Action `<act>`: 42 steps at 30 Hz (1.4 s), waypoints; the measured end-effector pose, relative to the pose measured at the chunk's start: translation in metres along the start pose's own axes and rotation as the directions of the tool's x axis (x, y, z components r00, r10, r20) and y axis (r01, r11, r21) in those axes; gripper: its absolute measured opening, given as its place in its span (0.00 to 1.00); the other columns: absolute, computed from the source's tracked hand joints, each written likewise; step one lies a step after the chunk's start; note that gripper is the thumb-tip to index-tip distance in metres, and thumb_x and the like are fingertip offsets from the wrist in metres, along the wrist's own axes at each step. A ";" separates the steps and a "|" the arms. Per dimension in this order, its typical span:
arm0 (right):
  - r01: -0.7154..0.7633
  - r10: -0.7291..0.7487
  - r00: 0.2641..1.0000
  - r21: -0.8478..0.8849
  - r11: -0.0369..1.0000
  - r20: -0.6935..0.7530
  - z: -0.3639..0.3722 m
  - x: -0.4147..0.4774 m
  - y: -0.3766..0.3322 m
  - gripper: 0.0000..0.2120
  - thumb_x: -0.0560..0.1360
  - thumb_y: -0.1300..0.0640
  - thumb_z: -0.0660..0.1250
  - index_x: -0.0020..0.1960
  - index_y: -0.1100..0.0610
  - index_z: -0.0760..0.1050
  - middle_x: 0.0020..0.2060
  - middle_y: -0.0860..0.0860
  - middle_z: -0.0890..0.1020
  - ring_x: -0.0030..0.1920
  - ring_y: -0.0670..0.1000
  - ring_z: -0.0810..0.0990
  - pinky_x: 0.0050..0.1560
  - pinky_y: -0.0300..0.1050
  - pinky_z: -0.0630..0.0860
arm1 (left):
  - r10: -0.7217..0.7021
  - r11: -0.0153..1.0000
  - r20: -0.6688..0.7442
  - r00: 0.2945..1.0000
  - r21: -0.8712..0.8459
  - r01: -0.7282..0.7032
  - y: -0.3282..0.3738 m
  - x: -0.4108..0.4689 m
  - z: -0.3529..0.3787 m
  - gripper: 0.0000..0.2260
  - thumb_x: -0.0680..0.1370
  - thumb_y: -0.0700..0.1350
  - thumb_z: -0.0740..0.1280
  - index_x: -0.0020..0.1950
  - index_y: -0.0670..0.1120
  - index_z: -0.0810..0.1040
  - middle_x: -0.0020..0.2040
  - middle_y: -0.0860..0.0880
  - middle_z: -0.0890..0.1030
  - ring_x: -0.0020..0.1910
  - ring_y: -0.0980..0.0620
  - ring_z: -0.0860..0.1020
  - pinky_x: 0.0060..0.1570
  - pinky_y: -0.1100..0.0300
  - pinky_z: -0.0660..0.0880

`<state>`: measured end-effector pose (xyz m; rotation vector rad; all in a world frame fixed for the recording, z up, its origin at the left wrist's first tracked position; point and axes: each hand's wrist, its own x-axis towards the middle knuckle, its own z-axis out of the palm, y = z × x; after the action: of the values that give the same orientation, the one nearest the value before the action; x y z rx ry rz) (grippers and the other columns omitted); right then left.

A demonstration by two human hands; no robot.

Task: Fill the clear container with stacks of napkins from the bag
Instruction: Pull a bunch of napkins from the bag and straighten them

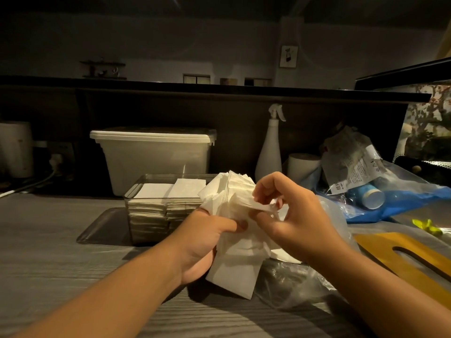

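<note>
A thick stack of white napkins (234,262) is held upright over the grey counter. My left hand (205,242) grips it from the left, thumb across its front. My right hand (292,215) pinches a crumpled top napkin at the stack's upper right. Just behind stands the clear container (146,215), with two stacks of napkins side by side inside, reaching near its rim. A clear plastic bag (292,284) lies crumpled under and right of the held stack.
Behind the container sits a lidded white tub (156,154). A white spray bottle (271,147) and a paper roll (302,164) stand at the back. Right: blue plastic bags (402,201) with cups, a yellow board (415,257). Left counter holds a cable (29,186).
</note>
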<state>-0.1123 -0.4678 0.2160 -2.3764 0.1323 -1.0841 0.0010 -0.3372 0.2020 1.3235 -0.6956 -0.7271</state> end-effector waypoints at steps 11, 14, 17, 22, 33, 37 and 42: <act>-0.103 0.114 0.993 0.266 0.958 -0.024 -0.008 0.007 0.004 0.03 0.71 0.57 0.70 0.42 0.50 0.79 0.38 0.44 0.81 0.41 0.45 0.80 0.38 0.38 0.79 | -0.083 0.982 0.057 0.995 -0.165 0.092 0.007 -0.004 -0.002 0.10 0.81 0.45 0.62 0.57 0.48 0.81 0.52 0.41 0.85 0.53 0.39 0.83 0.57 0.43 0.77; -0.116 0.095 0.992 0.327 0.938 0.078 -0.007 0.006 0.001 0.03 0.70 0.60 0.72 0.42 0.53 0.81 0.38 0.47 0.82 0.41 0.46 0.82 0.40 0.41 0.81 | -0.087 0.981 0.064 0.994 -0.168 0.097 0.008 -0.004 -0.002 0.13 0.80 0.48 0.61 0.60 0.48 0.81 0.53 0.41 0.85 0.56 0.39 0.82 0.59 0.42 0.76; -0.153 0.140 0.987 0.226 0.962 0.073 -0.001 0.004 0.001 0.08 0.74 0.62 0.72 0.43 0.49 0.80 0.40 0.42 0.83 0.43 0.43 0.82 0.39 0.38 0.81 | -0.058 0.980 0.086 0.995 -0.185 0.073 0.010 -0.007 0.000 0.14 0.81 0.52 0.59 0.58 0.49 0.81 0.52 0.42 0.86 0.51 0.42 0.84 0.54 0.45 0.77; -0.174 0.176 0.984 0.231 0.957 0.011 0.000 0.005 0.002 0.07 0.75 0.60 0.72 0.45 0.47 0.80 0.42 0.43 0.83 0.42 0.43 0.81 0.38 0.35 0.79 | -0.023 0.983 0.166 0.986 -0.174 0.052 0.011 -0.008 0.001 0.16 0.76 0.57 0.62 0.52 0.51 0.86 0.54 0.42 0.85 0.53 0.43 0.84 0.55 0.45 0.77; -0.059 0.060 0.998 -0.082 0.995 0.012 0.003 0.003 0.003 0.14 0.74 0.52 0.73 0.55 0.38 0.74 0.54 0.35 0.72 0.57 0.40 0.70 0.53 0.33 0.72 | -0.027 0.999 0.064 0.998 -0.022 0.029 0.001 -0.004 0.002 0.15 0.74 0.34 0.70 0.59 0.47 0.78 0.46 0.44 0.86 0.42 0.49 0.86 0.35 0.55 0.81; -0.034 0.038 0.999 -0.139 0.990 0.031 0.003 0.002 0.001 0.14 0.74 0.53 0.73 0.54 0.38 0.74 0.56 0.37 0.71 0.60 0.40 0.66 0.52 0.29 0.67 | -0.017 0.999 0.050 0.999 -0.032 0.018 0.001 -0.004 0.004 0.14 0.75 0.32 0.68 0.56 0.48 0.78 0.42 0.46 0.87 0.38 0.51 0.85 0.33 0.58 0.81; 0.029 -0.027 1.000 -0.147 0.989 0.013 0.002 0.002 0.003 0.15 0.72 0.59 0.74 0.44 0.40 0.73 0.51 0.34 0.73 0.58 0.39 0.68 0.53 0.28 0.64 | -0.008 0.999 0.023 1.000 -0.045 0.009 0.003 -0.005 0.005 0.14 0.75 0.28 0.66 0.52 0.46 0.80 0.39 0.45 0.86 0.36 0.50 0.84 0.35 0.58 0.81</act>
<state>-0.1097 -0.4697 0.2148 -2.5219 0.1814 -1.1086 -0.0062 -0.3360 0.2051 1.2800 -0.6882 -0.7614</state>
